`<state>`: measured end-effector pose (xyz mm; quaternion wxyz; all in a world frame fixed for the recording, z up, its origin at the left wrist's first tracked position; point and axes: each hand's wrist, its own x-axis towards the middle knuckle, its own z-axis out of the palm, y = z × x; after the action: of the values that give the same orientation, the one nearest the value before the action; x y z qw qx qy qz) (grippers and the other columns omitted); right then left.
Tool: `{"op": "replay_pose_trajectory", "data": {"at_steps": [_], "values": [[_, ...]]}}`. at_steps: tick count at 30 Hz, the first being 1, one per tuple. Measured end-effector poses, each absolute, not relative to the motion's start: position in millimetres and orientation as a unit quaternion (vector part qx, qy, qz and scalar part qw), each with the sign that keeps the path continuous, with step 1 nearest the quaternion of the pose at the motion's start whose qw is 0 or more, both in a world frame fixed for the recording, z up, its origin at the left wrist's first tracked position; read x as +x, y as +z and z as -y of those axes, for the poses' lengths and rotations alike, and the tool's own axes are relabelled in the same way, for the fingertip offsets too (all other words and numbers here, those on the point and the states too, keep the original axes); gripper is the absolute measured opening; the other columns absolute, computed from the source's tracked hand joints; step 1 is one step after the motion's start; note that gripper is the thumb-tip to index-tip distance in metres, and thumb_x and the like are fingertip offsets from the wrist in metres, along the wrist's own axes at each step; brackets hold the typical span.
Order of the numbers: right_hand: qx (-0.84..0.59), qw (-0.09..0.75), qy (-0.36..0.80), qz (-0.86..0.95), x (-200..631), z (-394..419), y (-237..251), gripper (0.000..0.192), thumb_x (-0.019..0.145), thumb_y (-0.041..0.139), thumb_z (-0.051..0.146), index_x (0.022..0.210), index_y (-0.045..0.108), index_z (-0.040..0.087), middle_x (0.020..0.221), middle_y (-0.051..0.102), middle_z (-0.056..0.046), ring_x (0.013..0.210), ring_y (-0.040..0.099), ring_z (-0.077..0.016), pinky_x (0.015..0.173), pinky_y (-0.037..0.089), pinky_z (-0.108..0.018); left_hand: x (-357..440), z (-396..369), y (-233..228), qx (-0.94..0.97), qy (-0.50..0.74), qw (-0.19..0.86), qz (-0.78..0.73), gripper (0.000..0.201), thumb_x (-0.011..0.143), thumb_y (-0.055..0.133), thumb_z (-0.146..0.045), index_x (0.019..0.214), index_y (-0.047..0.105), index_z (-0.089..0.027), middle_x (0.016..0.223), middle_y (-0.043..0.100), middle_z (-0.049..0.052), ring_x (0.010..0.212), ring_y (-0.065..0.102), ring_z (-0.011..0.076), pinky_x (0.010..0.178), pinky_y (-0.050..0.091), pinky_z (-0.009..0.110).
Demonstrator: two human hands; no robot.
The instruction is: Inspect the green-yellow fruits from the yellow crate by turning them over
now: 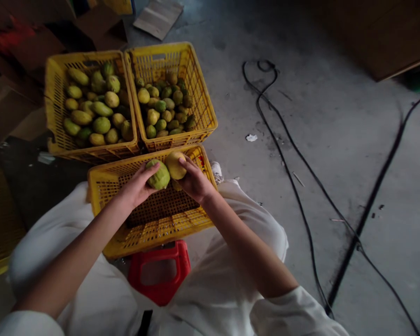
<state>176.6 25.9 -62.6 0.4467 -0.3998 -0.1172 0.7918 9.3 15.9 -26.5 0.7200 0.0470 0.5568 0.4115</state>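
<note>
The left hand point(140, 183) is cupping a green fruit point(159, 177) in its fingers point(150, 172); the right hand point(197, 181) is gripping a yellow fruit point(175, 165). Both fruits are hanging over the near crate point(170, 228), the yellow fruit sitting just right and slightly farther out; their long axes aren't showing clearly.

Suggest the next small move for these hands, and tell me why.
I'd probably lower the green fruit in the left hand into the near crate. The right hand has the yellow fruit, so neither hand looks free for another piece, and the crate sits right below them.
</note>
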Motion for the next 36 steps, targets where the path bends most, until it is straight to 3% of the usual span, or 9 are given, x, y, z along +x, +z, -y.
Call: {"op": "replay_pose_trajectory", "data": {"at_steps": [4, 7, 11, 15, 19, 22, 30, 36], "values": [[-0.416, 0.437, 0.785, 0.14, 175, -22, -61, 0.039, 0.078, 0.084, 0.027, 0.113, 0.064, 0.028, 0.109, 0.075, 0.001, 0.111, 0.071, -0.0206, 0.095, 0.062, -0.029, 9, -14, -27, 0.035, 0.398, 0.713, -0.577, 0.012, 0.088, 0.073, -0.012, 0.092, 0.066, -0.02, 0.089, 0.074, -0.001, 0.082, 0.073, 0.016, 0.073, 0.062, 0.026], [-0.431, 0.435, 0.779, 0.133, 175, -22, -61, 0.038, 0.079, 0.083, 0.026, 0.112, 0.062, 0.03, 0.105, 0.073, 0.003, 0.104, 0.07, -0.0182, 0.089, 0.062, -0.026, 7, -15, -25, -0.007, 0.394, 0.713, -0.579, 0.008, 0.086, 0.067, -0.014, 0.092, 0.067, -0.019, 0.085, 0.074, 0.002, 0.084, 0.074, 0.0208, 0.078, 0.065, 0.035], [-0.435, 0.435, 0.786, 0.062, 175, -29, -62, 0.018, 0.086, 0.067, 0.025, 0.104, 0.064, 0.027, 0.096, 0.072, 0.003, 0.105, 0.071, -0.0207, 0.09, 0.065, -0.032, 6, -17, -18, -0.025, 0.402, 0.71, -0.578, 0.011, 0.085, 0.058, -0.013, 0.089, 0.067, -0.017, 0.087, 0.075, 0.007, 0.094, 0.076, 0.027, 0.086, 0.067, 0.044], [-0.427, 0.426, 0.797, 0.031, 178, -31, -63, 0.022, 0.085, 0.058, 0.021, 0.105, 0.065, 0.028, 0.098, 0.074, 0.002, 0.107, 0.072, -0.0227, 0.09, 0.067, -0.038, 7, -18, -16, -0.006, 0.403, 0.72, -0.565, 0.011, 0.093, 0.061, -0.013, 0.097, 0.071, -0.015, 0.098, 0.078, 0.01, 0.098, 0.076, 0.0259, 0.089, 0.067, 0.043], [-0.419, 0.428, 0.8, 0.045, 179, -29, -65, 0.025, 0.082, 0.064, 0.021, 0.105, 0.065, 0.029, 0.102, 0.076, 0.001, 0.111, 0.072, -0.025, 0.09, 0.068, -0.042, 4, -17, -23, 0.009, 0.416, 0.73, -0.543, 0.009, 0.095, 0.071, -0.019, 0.103, 0.073, -0.015, 0.106, 0.079, 0.011, 0.097, 0.075, 0.0233, 0.088, 0.067, 0.039], [-0.413, 0.433, 0.797, 0.085, 179, -28, -67, 0.027, 0.079, 0.073, 0.023, 0.106, 0.067, 0.027, 0.106, 0.077, 0.0, 0.113, 0.072, -0.0236, 0.094, 0.066, -0.038, 1, -16, -30, 0.03, 0.411, 0.728, -0.549, 0.008, 0.093, 0.076, -0.019, 0.1, 0.073, -0.015, 0.1, 0.079, 0.008, 0.092, 0.075, 0.0204, 0.083, 0.066, 0.034], [-0.409, 0.407, 0.806, 0.133, 178, -26, -62, 0.03, 0.081, 0.083, 0.034, 0.106, 0.071, 0.024, 0.116, 0.08, -0.004, 0.114, 0.074, -0.0233, 0.096, 0.066, -0.034, 5, -16, -29, 0.019, 0.395, 0.733, -0.553, 0.021, 0.092, 0.081, -0.03, 0.103, 0.069, -0.018, 0.09, 0.075, 0.004, 0.073, 0.072, 0.0174, 0.06, 0.06, 0.027], [-0.415, 0.406, 0.804, 0.125, 176, -24, -60, 0.038, 0.079, 0.087, 0.028, 0.109, 0.065, 0.03, 0.114, 0.079, 0.002, 0.107, 0.076, -0.0195, 0.088, 0.068, -0.03, 9, -17, -22, -0.038, 0.424, 0.72, -0.548, 0.01, 0.097, 0.068, -0.027, 0.1, 0.07, -0.017, 0.096, 0.077, 0.009, 0.086, 0.074, 0.0231, 0.082, 0.067, 0.041]]}}
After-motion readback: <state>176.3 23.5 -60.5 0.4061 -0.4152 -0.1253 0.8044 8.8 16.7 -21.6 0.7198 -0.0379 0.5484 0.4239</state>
